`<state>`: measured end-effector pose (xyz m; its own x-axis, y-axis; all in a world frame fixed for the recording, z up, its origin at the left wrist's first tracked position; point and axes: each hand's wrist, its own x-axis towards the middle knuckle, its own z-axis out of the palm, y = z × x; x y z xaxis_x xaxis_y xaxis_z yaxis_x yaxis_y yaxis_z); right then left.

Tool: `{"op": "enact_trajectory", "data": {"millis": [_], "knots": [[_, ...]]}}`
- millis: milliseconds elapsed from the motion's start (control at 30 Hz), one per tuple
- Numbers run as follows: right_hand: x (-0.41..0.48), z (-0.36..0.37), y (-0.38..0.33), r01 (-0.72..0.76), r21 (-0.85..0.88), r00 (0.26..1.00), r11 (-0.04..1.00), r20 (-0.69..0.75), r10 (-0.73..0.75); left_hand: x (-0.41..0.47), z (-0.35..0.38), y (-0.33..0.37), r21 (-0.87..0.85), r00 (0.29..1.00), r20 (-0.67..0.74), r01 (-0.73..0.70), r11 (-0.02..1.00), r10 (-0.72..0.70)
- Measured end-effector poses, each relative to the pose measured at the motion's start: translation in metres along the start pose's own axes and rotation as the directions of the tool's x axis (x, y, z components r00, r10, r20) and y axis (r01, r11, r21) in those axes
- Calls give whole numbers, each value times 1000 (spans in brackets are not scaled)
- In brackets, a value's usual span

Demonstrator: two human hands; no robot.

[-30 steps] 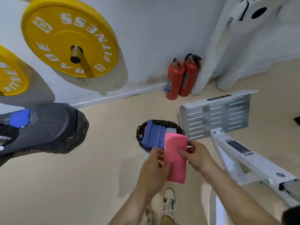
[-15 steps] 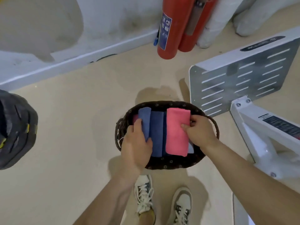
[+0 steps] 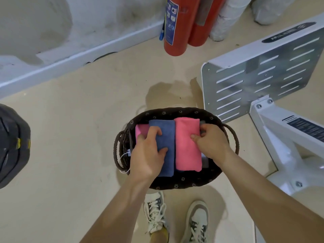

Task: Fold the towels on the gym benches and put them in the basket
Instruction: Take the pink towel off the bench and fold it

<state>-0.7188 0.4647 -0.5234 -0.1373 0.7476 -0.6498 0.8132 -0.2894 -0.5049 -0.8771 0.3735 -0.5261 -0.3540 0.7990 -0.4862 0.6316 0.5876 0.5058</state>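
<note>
Just past the person's shoes (image 3: 156, 213), the basket (image 3: 175, 184) sat on the floor with both hands down inside it, set apart. The left hand (image 3: 149, 156) gripped the blue towel (image 3: 167, 134), fingers curled over its left edge and thumb across its near half. The right hand (image 3: 213, 144) pinched the right edge of the pink towel (image 3: 185, 149), which lay folded in the basket's right half, touching the blue one. Its long axis ran near to far, and the right hand was the nearer to it; letting go looked like all that remained. Beyond, two fire extinguishers (image 3: 173, 32) stood by the wall.
</note>
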Motion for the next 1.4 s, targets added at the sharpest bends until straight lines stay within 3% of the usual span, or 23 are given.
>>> {"op": "enact_trajectory", "data": {"millis": [67,167,267,367,467,534,601,667,767,934,1034,1168,1268,1401], "knots": [[0,2,0,10,-50,1000,999,-13,-11,4,1,-3,-117,999,25,-19,993,22],[2,1,0,1,-40,1000,999,-24,-2,7,4,-5,-238,995,-58,-91,967,79],[-1,5,2,-1,-56,998,998,-61,-2,6,8,-4,-287,993,-109,-66,956,35],[-11,16,2,65,-187,958,980,-263,-113,4,9,0,-195,996,-88,-17,981,0],[-24,25,-4,226,-336,869,914,-355,-346,-1,11,2,143,976,-168,-116,983,139],[-29,30,-7,301,-476,878,826,-201,-436,-1,10,7,283,965,-127,-186,941,229],[-32,32,-7,342,-561,912,754,7,-409,3,6,13,361,970,44,-239,902,239],[-33,29,-7,366,-569,920,737,103,-378,10,0,13,480,946,217,-320,817,243],[-38,32,-5,384,-544,921,746,168,-352,18,-5,11,542,912,349,-385,748,217],[-32,44,4,401,-532,910,746,137,-391,27,11,13,609,874,413,-475,635,257],[-42,47,11,410,-502,900,761,86,-428,40,16,16,576,885,410,-440,688,222],[-74,57,20,365,-534,927,763,136,-349,45,14,21,565,899,404,-392,726,170],[-68,46,15,302,-486,943,820,25,-332,30,13,19,539,910,345,-394,745,231],[-33,36,10,291,-537,939,792,3,-343,4,8,0,354,894,317,-422,835,317]]}}
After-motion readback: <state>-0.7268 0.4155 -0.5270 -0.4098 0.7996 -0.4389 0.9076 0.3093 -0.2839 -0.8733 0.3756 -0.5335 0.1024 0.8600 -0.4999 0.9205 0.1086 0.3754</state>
